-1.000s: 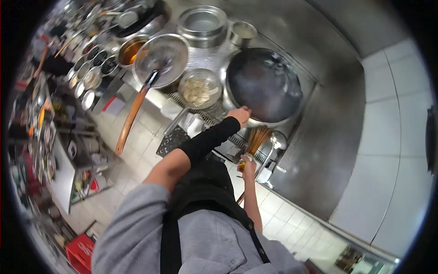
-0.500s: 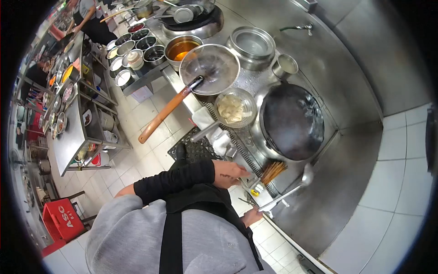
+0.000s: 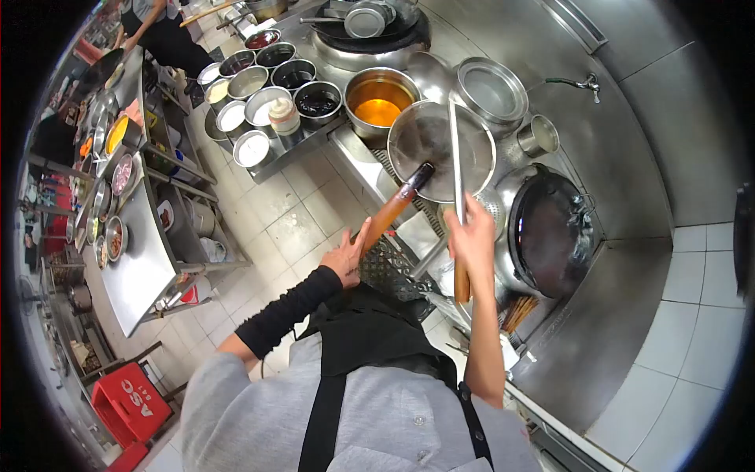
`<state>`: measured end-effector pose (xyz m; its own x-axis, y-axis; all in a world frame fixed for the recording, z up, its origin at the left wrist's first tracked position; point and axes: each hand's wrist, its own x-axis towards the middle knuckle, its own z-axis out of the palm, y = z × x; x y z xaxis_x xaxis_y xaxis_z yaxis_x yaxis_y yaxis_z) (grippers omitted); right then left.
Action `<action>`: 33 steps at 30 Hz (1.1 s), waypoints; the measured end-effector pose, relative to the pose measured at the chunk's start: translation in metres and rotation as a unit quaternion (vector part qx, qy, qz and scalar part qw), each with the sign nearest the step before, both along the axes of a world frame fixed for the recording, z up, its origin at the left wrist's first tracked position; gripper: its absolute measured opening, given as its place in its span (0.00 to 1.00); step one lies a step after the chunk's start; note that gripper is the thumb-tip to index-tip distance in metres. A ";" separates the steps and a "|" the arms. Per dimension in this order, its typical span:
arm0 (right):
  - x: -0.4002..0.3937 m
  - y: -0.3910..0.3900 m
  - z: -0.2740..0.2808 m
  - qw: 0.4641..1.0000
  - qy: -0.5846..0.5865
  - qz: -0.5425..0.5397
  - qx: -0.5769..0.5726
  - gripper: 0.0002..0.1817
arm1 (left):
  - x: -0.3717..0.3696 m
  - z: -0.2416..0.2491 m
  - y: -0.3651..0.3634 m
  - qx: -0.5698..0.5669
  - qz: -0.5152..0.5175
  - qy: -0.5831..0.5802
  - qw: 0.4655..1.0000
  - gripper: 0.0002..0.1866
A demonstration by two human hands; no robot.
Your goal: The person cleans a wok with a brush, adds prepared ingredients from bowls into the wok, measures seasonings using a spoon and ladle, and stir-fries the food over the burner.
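My left hand (image 3: 344, 257) has its fingers round the end of the wooden handle of a large round strainer (image 3: 464, 157). In my right hand (image 3: 474, 236) is a long-handled ladle (image 3: 455, 149). Its metal shaft points away from me across the strainer, and its wooden end sticks out below my fist. The ladle's bowl seems to lie beyond the strainer, near the pot of orange oil (image 3: 379, 112). A smaller perforated skimmer (image 3: 494, 208) sits partly hidden behind the strainer and my right hand. To the right stands a dark wok (image 3: 553, 236) with steam over it.
Several sauce and seasoning tins (image 3: 318, 102) and a squeeze bottle (image 3: 283, 116) stand left of the oil pot. A lidded metal pot (image 3: 493, 88), a metal cup (image 3: 539, 135) and a tap (image 3: 586, 85) are at the back. A bamboo brush (image 3: 519, 313) lies near the wok.
My left hand has left the brush area and taken the strainer's handle. My right hand has come up and forward with the ladle, swinging it from beside the wok toward the oil pot.
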<state>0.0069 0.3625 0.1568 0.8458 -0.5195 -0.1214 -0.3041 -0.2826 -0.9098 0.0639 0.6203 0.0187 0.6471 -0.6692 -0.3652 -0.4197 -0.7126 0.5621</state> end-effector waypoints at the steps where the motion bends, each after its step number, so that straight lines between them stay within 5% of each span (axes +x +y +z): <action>1: 0.031 0.004 -0.002 0.999 0.008 0.012 -0.031 0.16 | 0.005 -0.005 0.009 -0.039 0.019 0.072 0.996 0.66; 8: 0.163 0.020 -0.024 0.985 0.128 0.057 -0.102 0.09 | 0.040 0.004 0.044 -0.112 0.048 -0.057 0.991 0.57; 16: 0.142 0.023 -0.034 0.944 0.037 -0.010 0.328 0.07 | 0.048 0.084 0.046 -0.179 0.004 0.008 0.984 0.47; 24: 0.090 0.000 -0.026 0.894 -0.080 -0.052 0.437 0.05 | 0.034 0.111 0.010 -0.171 -0.112 -0.013 0.979 0.45; 28: 0.060 -0.027 -0.022 0.814 -0.140 -0.061 0.561 0.15 | 0.016 0.110 -0.017 -0.191 -0.158 0.003 0.969 0.44; 33: -0.003 -0.070 -0.025 0.728 -0.211 -0.060 0.649 0.15 | -0.010 0.111 -0.052 -0.197 -0.223 0.006 0.955 0.45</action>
<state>0.0040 0.2922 0.1321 0.9084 -0.2720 -0.3176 0.1289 0.9047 -0.4061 0.0539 0.5684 0.1299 0.2638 -0.9640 -0.0344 -0.6243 -0.1978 0.7557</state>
